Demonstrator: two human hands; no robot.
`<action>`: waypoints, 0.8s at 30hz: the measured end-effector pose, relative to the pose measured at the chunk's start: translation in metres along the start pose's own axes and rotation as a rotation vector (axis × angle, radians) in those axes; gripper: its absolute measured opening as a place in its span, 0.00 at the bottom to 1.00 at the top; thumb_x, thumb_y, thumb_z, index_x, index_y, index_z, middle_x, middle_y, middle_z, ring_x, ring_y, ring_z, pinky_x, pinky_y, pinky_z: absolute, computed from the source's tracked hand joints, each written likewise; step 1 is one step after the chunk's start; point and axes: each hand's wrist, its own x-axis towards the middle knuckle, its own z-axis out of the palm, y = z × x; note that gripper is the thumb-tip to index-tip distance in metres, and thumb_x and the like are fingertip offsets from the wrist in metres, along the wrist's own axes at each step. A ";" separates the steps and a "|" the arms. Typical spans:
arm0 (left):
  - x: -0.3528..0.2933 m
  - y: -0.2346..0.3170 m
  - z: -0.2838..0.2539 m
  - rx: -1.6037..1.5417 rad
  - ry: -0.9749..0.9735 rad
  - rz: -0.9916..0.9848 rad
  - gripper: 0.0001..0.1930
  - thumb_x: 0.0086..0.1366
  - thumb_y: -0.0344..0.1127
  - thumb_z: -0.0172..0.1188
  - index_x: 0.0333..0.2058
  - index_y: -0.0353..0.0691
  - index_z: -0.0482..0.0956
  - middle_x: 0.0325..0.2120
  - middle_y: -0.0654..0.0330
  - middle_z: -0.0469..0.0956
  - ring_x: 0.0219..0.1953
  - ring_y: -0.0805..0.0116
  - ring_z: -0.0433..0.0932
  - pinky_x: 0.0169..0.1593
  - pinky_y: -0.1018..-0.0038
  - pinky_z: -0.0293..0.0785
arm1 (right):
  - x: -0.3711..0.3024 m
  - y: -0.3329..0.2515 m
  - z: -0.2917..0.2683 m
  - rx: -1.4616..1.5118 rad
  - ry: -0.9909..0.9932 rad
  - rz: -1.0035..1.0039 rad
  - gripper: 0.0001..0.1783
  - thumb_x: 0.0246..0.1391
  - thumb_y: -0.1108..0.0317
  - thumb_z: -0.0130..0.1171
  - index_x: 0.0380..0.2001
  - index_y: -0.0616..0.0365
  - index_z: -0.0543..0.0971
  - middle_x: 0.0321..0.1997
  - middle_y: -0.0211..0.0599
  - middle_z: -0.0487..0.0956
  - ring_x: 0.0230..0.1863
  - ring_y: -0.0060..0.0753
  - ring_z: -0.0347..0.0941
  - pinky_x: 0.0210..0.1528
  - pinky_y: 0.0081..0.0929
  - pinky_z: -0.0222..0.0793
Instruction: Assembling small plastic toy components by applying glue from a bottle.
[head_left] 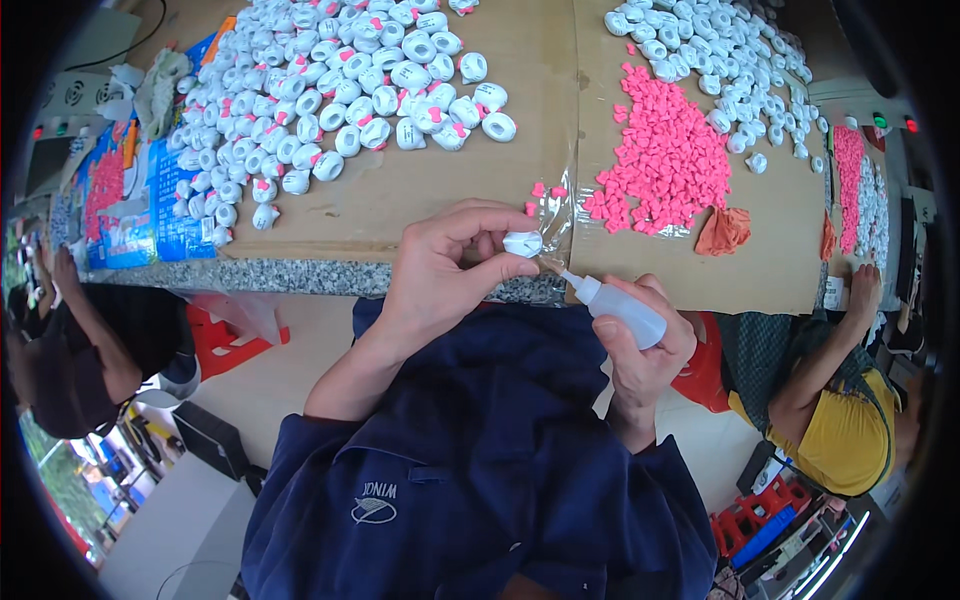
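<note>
Between the thumb and fingers of my left hand (440, 262) is a small white figure head (522, 244), held just above the table's near edge. My right hand (650, 350) is wrapped round a white squeeze bottle (625, 312). The bottle's thin nozzle tip points up and left at the white head, close to it; whether they touch I cannot tell. Small pink bow pieces (665, 160) lie heaped to the right, and a few loose pink bows (540, 190) lie just beyond my left fingertips.
White heads with pink bows (340, 100) cover the table's left part; plain white ones (720, 60) are piled at the far right. An orange crumpled cloth (723, 231) lies near the cardboard edge (760, 290). People work at left (90, 340) and right (830, 420).
</note>
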 end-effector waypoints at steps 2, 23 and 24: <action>0.000 0.000 0.000 -0.003 0.003 0.011 0.15 0.49 0.19 0.63 0.38 0.33 0.77 0.37 0.62 0.74 0.23 0.85 0.64 0.28 0.86 0.65 | 0.000 0.000 -0.001 -0.003 -0.003 -0.010 0.20 0.33 0.72 0.69 0.33 0.69 0.78 0.20 0.33 0.73 0.21 0.22 0.63 0.22 0.17 0.56; -0.010 0.003 0.002 -0.113 -0.039 -0.039 0.17 0.50 0.15 0.60 0.41 0.28 0.74 0.40 0.57 0.73 0.40 0.72 0.75 0.44 0.80 0.74 | 0.005 0.005 -0.002 0.194 0.198 0.096 0.22 0.38 0.85 0.59 0.42 0.66 0.72 0.43 0.41 0.74 0.44 0.28 0.71 0.48 0.23 0.65; -0.012 0.004 0.003 -0.121 -0.040 -0.062 0.17 0.50 0.15 0.60 0.41 0.28 0.73 0.40 0.56 0.73 0.40 0.72 0.75 0.44 0.80 0.74 | 0.009 0.014 -0.003 0.093 0.172 -0.044 0.22 0.38 0.86 0.59 0.41 0.65 0.72 0.43 0.42 0.74 0.45 0.31 0.71 0.49 0.24 0.64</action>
